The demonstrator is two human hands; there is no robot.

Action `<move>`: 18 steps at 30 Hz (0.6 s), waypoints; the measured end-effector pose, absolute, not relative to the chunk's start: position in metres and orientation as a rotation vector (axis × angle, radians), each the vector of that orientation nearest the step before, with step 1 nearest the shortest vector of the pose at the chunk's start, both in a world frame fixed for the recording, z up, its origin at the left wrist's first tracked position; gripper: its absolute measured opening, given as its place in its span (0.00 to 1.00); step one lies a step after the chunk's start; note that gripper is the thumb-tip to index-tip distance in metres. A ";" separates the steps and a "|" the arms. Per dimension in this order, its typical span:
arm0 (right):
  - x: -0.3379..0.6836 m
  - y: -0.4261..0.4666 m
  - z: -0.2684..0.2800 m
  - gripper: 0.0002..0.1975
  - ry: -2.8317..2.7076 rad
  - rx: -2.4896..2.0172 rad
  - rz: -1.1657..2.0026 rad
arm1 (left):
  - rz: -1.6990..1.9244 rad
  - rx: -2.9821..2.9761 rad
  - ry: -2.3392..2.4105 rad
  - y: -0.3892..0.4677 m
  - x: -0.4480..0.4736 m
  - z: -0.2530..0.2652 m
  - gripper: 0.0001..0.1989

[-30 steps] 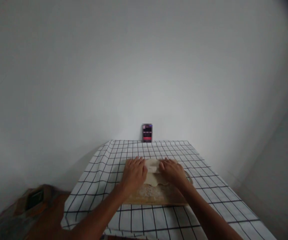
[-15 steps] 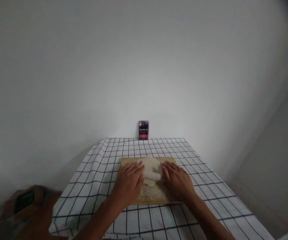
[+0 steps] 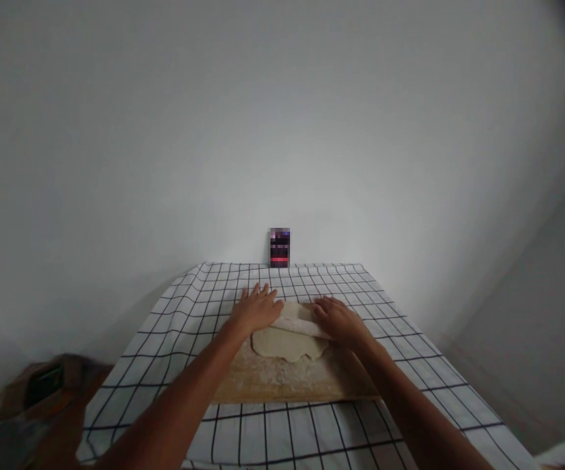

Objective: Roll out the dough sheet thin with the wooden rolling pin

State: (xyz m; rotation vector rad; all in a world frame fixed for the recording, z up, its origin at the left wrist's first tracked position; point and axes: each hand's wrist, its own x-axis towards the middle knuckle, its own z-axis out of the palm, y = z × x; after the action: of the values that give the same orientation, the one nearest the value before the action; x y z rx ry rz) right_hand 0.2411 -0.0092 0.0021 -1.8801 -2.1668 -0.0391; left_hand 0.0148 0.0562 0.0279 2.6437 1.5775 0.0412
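A pale, flour-dusted rolling pin point(image 3: 300, 326) lies crosswise on a thin sheet of dough point(image 3: 289, 346) on a wooden board point(image 3: 292, 390). My left hand point(image 3: 257, 308) rests palm down over the pin's left end, its fingers stretched forward and spread. Over the right end, my right hand point(image 3: 338, 320) presses down with its fingers bent round the pin. Both hands hide the pin's ends. The dough has an uneven near edge, and some of it shows beyond the pin. Loose flour is scattered on the near part of the board.
A white cloth with dark grid lines point(image 3: 174, 336) covers the table. At its far edge a dark, blurred upright object point(image 3: 279, 248) stands against the white wall point(image 3: 282, 130). A brown box point(image 3: 47, 385) with a dark opening is low on the left.
Both hands have moved forward with the rolling pin, toward the board's far side. More of the dough now shows on the near side of the pin. The view has shifted slightly.
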 end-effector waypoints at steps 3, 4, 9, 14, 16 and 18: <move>0.233 -0.032 0.003 0.23 -2.138 -1.909 -0.024 | 0.253 2.788 1.578 0.025 0.005 0.020 0.26; 0.229 -0.043 0.001 0.24 -2.128 -1.922 -0.028 | 0.332 2.821 1.565 0.013 0.001 0.016 0.26; 0.209 -0.096 -0.010 0.26 -2.042 -1.940 -0.093 | 0.682 2.907 1.415 -0.043 -0.023 -0.003 0.26; 0.211 -0.084 -0.006 0.25 -2.055 -1.858 -0.079 | 0.634 2.864 1.487 -0.049 -0.024 -0.002 0.27; 0.215 -0.063 0.001 0.24 -2.082 -1.862 -0.054 | 0.586 2.840 1.527 -0.034 -0.017 0.003 0.27; 0.218 -0.041 0.009 0.24 -2.123 -1.886 -0.045 | 0.545 2.810 1.589 -0.014 -0.009 0.008 0.26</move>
State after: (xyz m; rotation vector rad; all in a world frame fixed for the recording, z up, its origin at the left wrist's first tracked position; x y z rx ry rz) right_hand 0.2182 -0.0414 0.0086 -1.8855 -2.1230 -0.0450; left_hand -0.0092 -0.0144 0.0085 2.8100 1.5885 0.5453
